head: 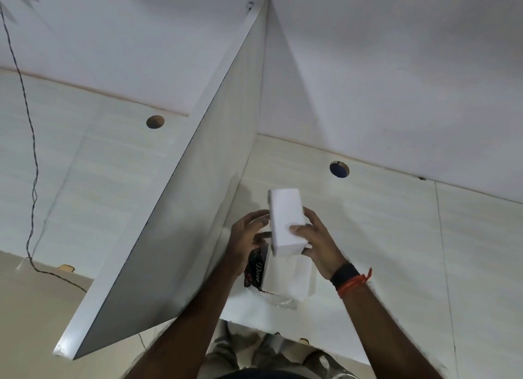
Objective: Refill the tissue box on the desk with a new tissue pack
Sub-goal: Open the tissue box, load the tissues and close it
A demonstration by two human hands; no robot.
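A plain white tissue box (284, 220) is held up above the desk (382, 237), its long side pointing away from me. My right hand (317, 243) grips its near right end, thumb across the top. At the box's left side is my left hand (249, 237), fingers spread and touching the side and underside. Under the box lies the tissue pack (285, 276): a white stack of tissues in a dark printed wrapper marked "Dove", with clear plastic crumpled at its near end.
A tall white partition panel (198, 194) rises just left of my hands and splits the desk. Cable holes (339, 169) (155, 121) are cut in each desk section. A black cable (32, 180) hangs at far left. The desk's front edge is near my body.
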